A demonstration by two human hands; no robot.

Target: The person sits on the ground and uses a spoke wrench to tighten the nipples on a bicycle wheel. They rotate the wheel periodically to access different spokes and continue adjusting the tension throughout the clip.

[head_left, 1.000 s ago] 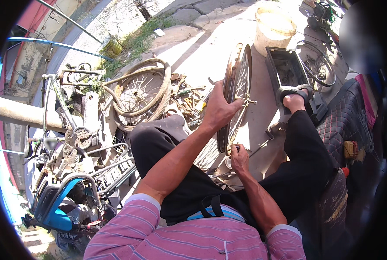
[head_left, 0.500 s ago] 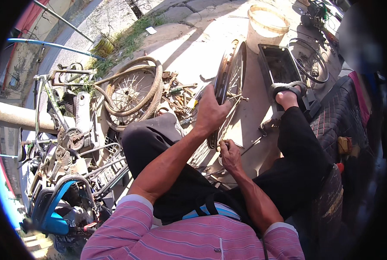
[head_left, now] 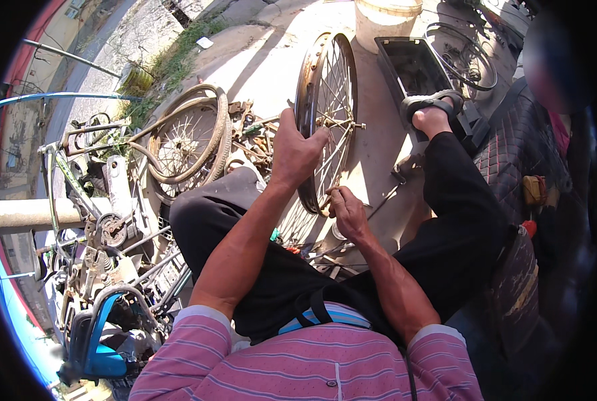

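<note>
A bare bicycle wheel (head_left: 306, 90) without a tyre stands upright between my legs, its spokes and hub facing right. My left hand (head_left: 298, 152) is closed on the near left side of its rim, with the fingers partly hidden behind it. At the bottom of the wheel, my right hand (head_left: 349, 212) is closed in a pinch against the lower rim and spoke ends. Whatever those fingers hold is too small and covered to make out.
Left of the wheel lie a tyred wheel (head_left: 223, 137), a heap of tools and metal parts (head_left: 253, 137), and bicycle frame parts (head_left: 114, 230). A black crate (head_left: 386, 61) sits beside my sandalled foot, and a pale bucket (head_left: 385, 27) stands beyond. At right is a quilted dark cover (head_left: 512, 157).
The wheel has turned to show more of its spoked side. Both hands have shifted slightly left and up with it. The whole view has also moved a little.
</note>
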